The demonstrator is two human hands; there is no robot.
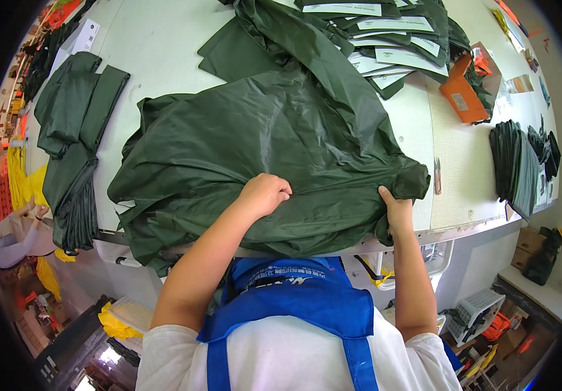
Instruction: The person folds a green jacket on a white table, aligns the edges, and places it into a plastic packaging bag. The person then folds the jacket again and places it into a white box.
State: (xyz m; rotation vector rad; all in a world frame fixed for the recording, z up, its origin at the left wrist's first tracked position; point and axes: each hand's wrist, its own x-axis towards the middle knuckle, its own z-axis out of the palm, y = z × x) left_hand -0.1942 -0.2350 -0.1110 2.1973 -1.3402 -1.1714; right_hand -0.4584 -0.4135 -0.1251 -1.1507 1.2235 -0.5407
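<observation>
A dark green garment [229, 130] of thin, shiny, waterproof-looking cloth lies crumpled across the table in front of me, its near edge hanging over the table edge. My left hand [266, 194] is closed on the cloth near the garment's middle, knuckles up, pinching a fold. At the garment's right end, my right hand [396, 212] grips the edge, with the thumb on top and the fingers hidden under the cloth. Just beyond that hand a rolled, tube-like end of the garment sticks out to the right. A long twisted part runs away toward the far side.
Folded green garments [75, 124] lie at left. Flat green packets with white labels [395, 39] are piled at the far right, near an orange box [467, 91]. A small cutter [437, 176] and a dark green stack [512, 163] sit on the right. Another person [23, 241] is at far left.
</observation>
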